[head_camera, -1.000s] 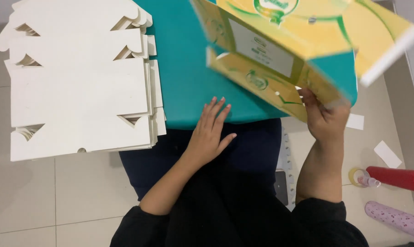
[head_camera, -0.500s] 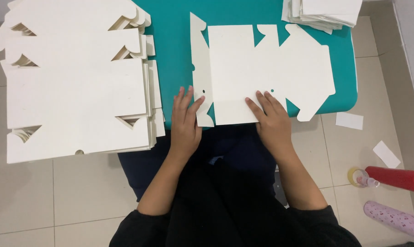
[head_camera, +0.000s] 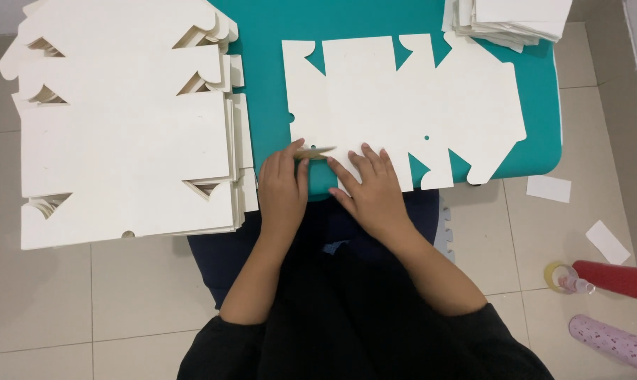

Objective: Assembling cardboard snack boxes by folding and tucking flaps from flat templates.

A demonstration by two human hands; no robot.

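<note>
Resting on teal table point(head_camera: 375, 17) — tiled floor point(head_camera: 107, 295), hands point(head_camera: 332, 186)

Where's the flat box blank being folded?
In the head view, the flat box blank lies white side up on the teal table, right of the cardboard stack.

flat box blanks on table point(head_camera: 410, 105): 1 | blank stacks point(head_camera: 121, 141): 2 | floor paper scraps point(head_camera: 548, 188): 2 | hands point(head_camera: 283, 190): 2
</note>
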